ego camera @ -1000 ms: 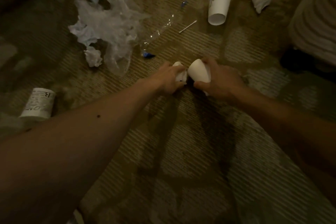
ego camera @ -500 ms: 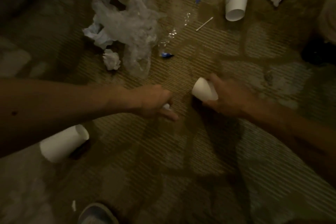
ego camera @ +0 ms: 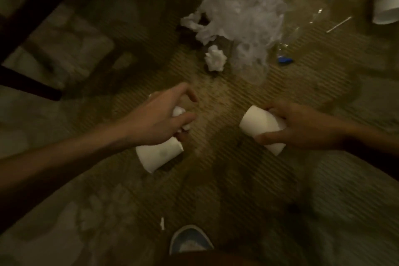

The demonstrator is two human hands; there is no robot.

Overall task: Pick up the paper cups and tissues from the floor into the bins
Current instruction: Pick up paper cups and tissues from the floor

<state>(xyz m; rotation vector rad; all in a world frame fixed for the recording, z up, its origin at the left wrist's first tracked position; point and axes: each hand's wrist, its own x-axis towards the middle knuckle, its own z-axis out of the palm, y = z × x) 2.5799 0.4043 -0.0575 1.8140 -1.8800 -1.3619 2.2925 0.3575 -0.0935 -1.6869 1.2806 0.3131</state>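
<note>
Dim striped carpet floor (ego camera: 216, 183), litter scattered. Left hand (ego camera: 159, 116) half open: thumb and forefinger spread, other fingers curl around crumpled tissue (ego camera: 179, 112) in palm. Same hand is directly over lying paper cup (ego camera: 158, 154) on floor; touching or not, cannot tell. Right hand (ego camera: 302, 127) grips second paper cup (ego camera: 259, 122) around wall, thumb below, fingers above. Tissue ball (ego camera: 216, 60) lies farther off, just beside plastic bag heap (ego camera: 244, 21).
</note>
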